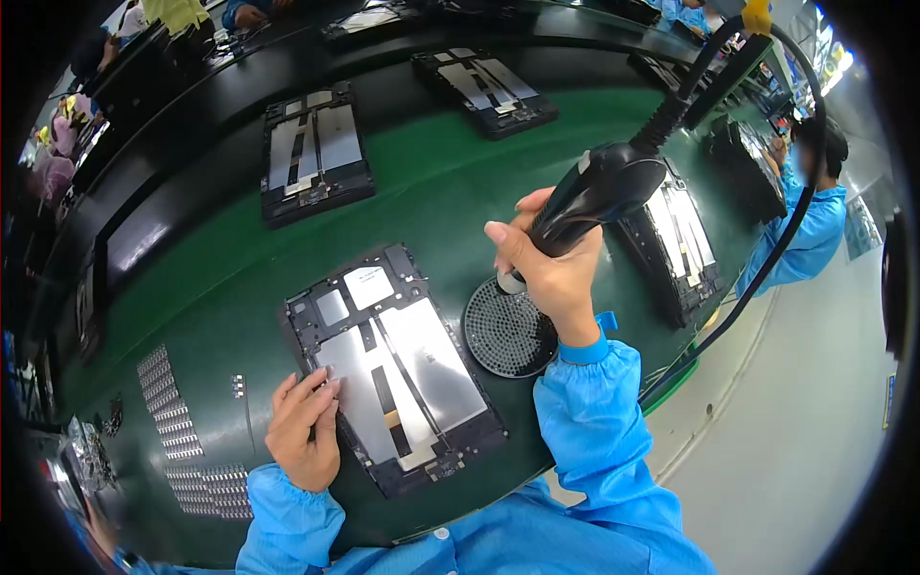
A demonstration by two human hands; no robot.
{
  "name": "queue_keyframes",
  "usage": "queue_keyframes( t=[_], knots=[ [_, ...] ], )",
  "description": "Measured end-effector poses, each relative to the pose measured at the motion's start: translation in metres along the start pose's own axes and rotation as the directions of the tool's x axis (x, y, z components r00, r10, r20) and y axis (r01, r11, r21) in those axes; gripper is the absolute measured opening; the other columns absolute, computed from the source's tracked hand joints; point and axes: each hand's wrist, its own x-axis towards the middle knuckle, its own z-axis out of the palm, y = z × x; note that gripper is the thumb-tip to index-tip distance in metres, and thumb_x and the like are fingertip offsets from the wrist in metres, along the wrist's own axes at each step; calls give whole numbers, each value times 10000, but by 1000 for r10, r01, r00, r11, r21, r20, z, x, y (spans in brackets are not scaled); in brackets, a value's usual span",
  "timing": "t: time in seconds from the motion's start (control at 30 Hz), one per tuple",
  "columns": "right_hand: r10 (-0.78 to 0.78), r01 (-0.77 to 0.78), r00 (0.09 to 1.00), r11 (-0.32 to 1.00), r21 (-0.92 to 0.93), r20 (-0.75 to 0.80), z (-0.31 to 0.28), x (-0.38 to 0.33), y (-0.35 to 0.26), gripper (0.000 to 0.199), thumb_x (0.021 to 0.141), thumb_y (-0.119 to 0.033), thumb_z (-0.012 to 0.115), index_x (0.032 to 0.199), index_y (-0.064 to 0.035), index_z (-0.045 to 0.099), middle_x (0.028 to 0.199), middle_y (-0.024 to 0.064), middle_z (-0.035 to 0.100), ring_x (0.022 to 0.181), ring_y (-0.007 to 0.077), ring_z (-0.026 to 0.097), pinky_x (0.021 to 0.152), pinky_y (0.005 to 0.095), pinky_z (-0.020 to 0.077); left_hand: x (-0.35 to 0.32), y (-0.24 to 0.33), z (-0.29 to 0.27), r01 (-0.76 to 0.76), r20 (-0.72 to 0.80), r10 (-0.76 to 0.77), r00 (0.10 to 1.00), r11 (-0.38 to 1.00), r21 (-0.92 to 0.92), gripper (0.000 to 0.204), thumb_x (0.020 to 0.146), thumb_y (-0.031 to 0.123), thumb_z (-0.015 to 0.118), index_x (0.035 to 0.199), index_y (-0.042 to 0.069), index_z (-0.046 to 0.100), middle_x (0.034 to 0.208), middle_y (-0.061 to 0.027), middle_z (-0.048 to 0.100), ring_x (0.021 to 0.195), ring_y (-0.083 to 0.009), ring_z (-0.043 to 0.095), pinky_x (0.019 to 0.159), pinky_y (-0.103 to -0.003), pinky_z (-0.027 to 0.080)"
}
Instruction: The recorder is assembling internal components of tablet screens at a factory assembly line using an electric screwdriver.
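Having strips of small parts (pixel 171 404) to the left of the opened tablet (pixel 443 355), itself laid flat on the green table (pixel 216 307), rested the left hand (pixel 305 439), loosely spread, against its left edge. Near a round dotted dish (pixel 503 333) just right of the tablet, gripped a black corded tool (pixel 604 187) in the right hand (pixel 563 283).

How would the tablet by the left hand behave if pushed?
The tablet is probably stiff, given its flat, slab-like body. Lying low and broad on the green table, it would likely slide rather than tip. Its bared silver plates may scratch easily.
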Motion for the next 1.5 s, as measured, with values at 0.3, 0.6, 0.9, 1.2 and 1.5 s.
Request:
queue_keyframes(
  t=[0.3, 0.6, 0.9, 1.2, 1.5],
  knots=[
    [2, -2, 1000, 999, 32, 5, -11, 3, 1, 256, 736, 10, 726, 893, 6, 523, 569, 18, 569, 466, 74, 532, 434, 211, 410, -7, 5, 4, 111, -109, -109, 988, 994, 15, 143, 771, -68, 625, 907, -25, 628, 796, -119, 596, 677, -200, 580, 632, -270, 463],
    [-2, 2, 1000, 998, 60, -3, -20, 5, -10, 260, 735, 52, 701, 924, 9, 528, 583, 27, 573, 472, 85, 537, 435, 219, 416, -19, 14, 4, 259, -36, -257, 966, 961, 92, 144, 686, -46, 667, 826, -28, 639, 699, -120, 597, 519, -177, 560, 471, -265, 441],
    [-76, 48, 994, 954, 294, 84, 20, -5, -51, 380, 728, 101, 664, 1015, -26, 450, 623, 71, 565, 510, 143, 564, 493, 268, 475, -3, 20, 26, 171, 21, -170, 985, 983, -66, 157, 652, -14, 680, 798, 8, 627, 689, -102, 578, 511, -199, 578, 473, -293, 470],
    [17, -114, 914, 970, 216, 405, 117, -16, -40, 339, 737, 75, 684, 984, -3, 465, 593, 71, 574, 486, 136, 562, 478, 256, 453, -13, 4, 2, 306, -51, -322, 945, 931, -201, 108, 783, -33, 634, 888, -7, 637, 827, -116, 644, 651, -202, 639, 554, -266, 499],
    [81, -154, 880, 981, 120, 468, 131, -19, -28, 323, 738, 69, 692, 973, 14, 478, 581, 68, 573, 484, 128, 556, 467, 241, 443, -11, -3, -10, 470, -44, -511, 859, 819, -330, 122, 824, -60, 561, 915, -6, 621, 820, -115, 650, 653, -155, 636, 579, -257, 505]
  ],
)
